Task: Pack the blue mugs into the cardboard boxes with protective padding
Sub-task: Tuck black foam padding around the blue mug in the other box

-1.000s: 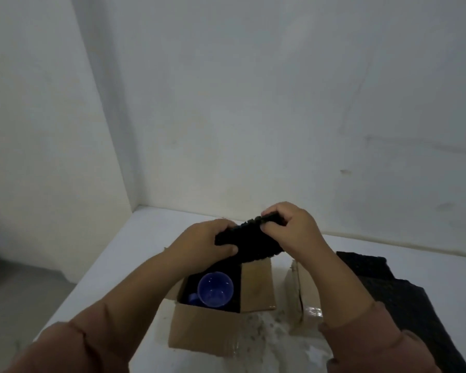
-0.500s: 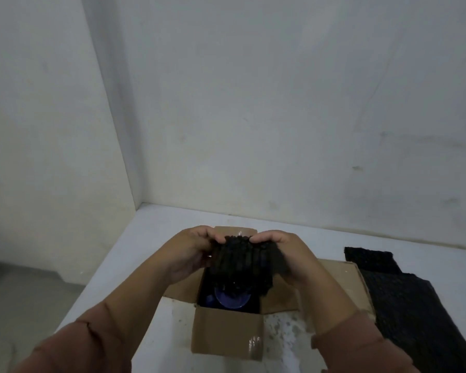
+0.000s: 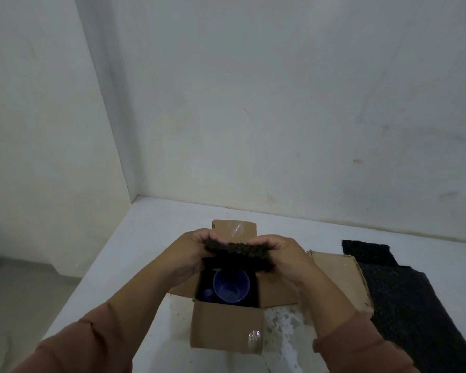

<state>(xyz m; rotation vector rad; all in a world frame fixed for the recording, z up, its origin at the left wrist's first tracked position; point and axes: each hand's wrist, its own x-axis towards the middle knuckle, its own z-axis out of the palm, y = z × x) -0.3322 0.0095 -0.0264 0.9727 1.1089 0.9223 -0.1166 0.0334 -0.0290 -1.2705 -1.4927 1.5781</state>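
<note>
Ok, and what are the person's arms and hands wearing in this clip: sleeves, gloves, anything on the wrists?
Both arms are in long rust-brown sleeves that end at the wrists, with a plain cuff showing on the right one. The left hand and right hand are bare: no gloves. No rings, watch or markings can be made out in this dim picture.

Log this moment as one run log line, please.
step: padding over mug | left hand and right hand: both gripping black padding piece above open cardboard box | blue mug: upright in box | flaps: open
</note>
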